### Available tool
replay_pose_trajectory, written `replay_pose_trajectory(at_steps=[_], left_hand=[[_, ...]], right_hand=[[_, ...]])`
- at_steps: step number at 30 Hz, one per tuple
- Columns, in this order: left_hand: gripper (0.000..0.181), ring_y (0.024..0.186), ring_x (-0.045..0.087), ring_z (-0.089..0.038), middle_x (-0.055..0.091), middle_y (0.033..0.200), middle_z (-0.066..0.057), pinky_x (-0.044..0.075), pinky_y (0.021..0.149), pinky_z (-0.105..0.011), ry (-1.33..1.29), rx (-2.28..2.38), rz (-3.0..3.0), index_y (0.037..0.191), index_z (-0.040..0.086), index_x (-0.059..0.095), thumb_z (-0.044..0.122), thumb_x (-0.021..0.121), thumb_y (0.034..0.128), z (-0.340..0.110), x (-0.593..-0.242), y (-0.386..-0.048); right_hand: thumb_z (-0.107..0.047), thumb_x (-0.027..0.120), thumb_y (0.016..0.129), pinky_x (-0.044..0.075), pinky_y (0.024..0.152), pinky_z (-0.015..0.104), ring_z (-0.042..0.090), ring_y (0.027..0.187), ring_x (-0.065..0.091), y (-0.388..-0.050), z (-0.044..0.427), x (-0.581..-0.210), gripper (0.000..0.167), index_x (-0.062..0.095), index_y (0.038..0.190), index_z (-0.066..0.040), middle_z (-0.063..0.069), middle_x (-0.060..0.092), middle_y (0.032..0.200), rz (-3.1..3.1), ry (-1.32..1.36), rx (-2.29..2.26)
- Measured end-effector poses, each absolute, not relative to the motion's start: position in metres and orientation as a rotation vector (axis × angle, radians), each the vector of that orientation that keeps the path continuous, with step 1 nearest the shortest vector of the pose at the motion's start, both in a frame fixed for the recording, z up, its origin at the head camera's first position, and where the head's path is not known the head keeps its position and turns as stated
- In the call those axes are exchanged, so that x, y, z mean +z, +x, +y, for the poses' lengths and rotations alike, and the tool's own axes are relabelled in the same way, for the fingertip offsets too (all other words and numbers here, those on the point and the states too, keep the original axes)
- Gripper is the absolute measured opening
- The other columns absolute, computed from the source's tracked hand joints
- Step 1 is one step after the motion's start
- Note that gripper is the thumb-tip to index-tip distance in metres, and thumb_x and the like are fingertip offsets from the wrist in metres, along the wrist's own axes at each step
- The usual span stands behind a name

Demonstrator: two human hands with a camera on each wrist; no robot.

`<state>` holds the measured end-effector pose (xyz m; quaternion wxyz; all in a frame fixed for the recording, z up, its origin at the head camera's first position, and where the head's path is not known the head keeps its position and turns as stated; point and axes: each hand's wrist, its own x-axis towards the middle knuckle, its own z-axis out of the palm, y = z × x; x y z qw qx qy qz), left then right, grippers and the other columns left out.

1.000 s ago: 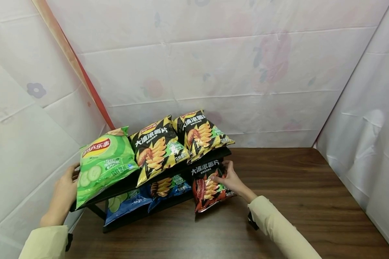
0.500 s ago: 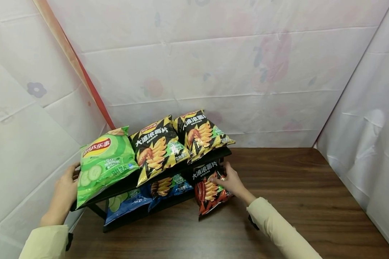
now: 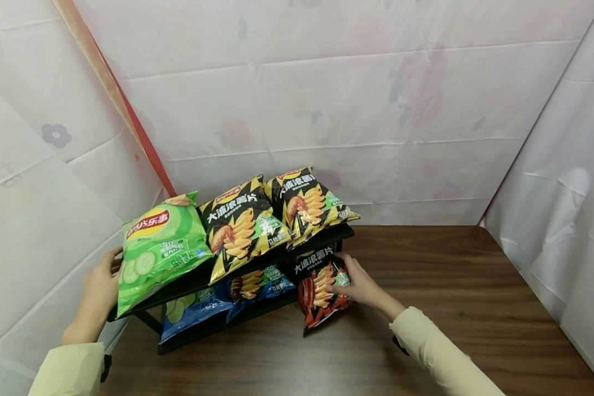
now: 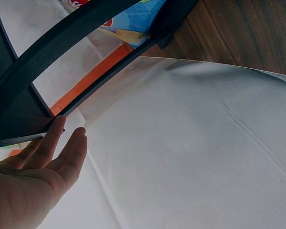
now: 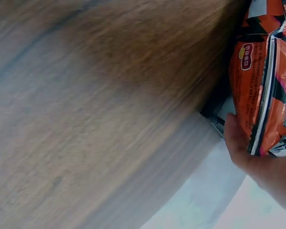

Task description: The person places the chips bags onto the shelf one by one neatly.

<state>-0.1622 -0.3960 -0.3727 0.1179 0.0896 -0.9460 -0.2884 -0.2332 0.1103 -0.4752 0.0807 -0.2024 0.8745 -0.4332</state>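
Observation:
At the left end of a black two-tier rack [image 3: 178,300], my left hand [image 3: 99,289] rests beside the green bag of chips [image 3: 160,245]. In the left wrist view its fingers [image 4: 50,143] are fairly straight and touch the rack's edge. My right hand [image 3: 363,283] holds the right side of a red-and-black bag of chips [image 3: 322,289], thumb on the front and fingers behind. That bag tilts at the lower tier's right end, its bottom corner past the front edge. The right wrist view shows its orange back [image 5: 257,86] with a finger along the side.
Two black-and-yellow bags, a middle one [image 3: 242,225] and a right one [image 3: 307,203], fill the rest of the upper tier. Below lie blue bags [image 3: 198,313], partly hidden. The wooden table [image 3: 455,297] extends right and forward, with white curtains [image 3: 351,110] around it.
The red-and-black bag has shifted slightly right and turned. My right hand has then slid a little right along it, its thumb lower and nearer the bag's edge. The left hand has stayed put.

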Motion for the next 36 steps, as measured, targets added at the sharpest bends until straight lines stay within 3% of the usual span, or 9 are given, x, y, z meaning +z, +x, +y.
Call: replay_pose_trajectory(at_steps=[12,18,25,36], left_hand=[[0.059,0.108,0.043,-0.056,0.042,0.121,-0.043,0.037,0.082,-0.063,0.236,-0.847,-2.751,0.141,-0.007,0.022,0.033,0.031,0.0982,-0.396,-0.372,-0.16],[0.06,0.108,0.043,-0.056,0.043,0.121,-0.042,0.037,0.082,-0.063,0.235,-0.837,-2.754,0.141,-0.006,0.023,0.034,0.034,0.0978,-0.397,-0.373,-0.161],[0.06,0.108,0.043,-0.055,0.043,0.122,-0.042,0.037,0.083,-0.063,0.237,-0.838,-2.757,0.142,-0.006,0.022,0.034,0.034,0.0977,-0.398,-0.373,-0.161],[0.061,0.108,0.042,-0.056,0.042,0.122,-0.042,0.037,0.083,-0.063,0.26,-0.843,-2.768,0.141,-0.007,0.021,0.034,0.034,0.0977,-0.397,-0.373,-0.163]], right_hand=[[-0.036,0.076,0.072,0.034,0.099,0.059,0.04,0.134,0.024,-0.229,0.115,-0.487,0.105,0.004,0.148,-0.028,0.019,0.011,0.149,2.488,-0.796,-1.264],[-0.034,0.076,0.073,0.034,0.098,0.061,0.041,0.133,0.028,-0.23,0.113,-0.486,0.098,0.012,0.147,-0.025,0.019,0.018,0.149,2.542,-0.822,-1.306],[-0.026,0.074,0.076,0.029,0.105,0.057,0.032,0.138,0.021,-0.238,0.116,-0.487,0.09,0.018,0.146,-0.027,0.005,0.018,0.153,2.503,-0.783,-1.455],[-0.026,0.071,0.078,0.026,0.104,0.062,0.032,0.14,0.013,-0.242,0.119,-0.494,0.087,0.018,0.146,-0.031,0.001,0.011,0.154,2.401,-0.765,-1.6]])
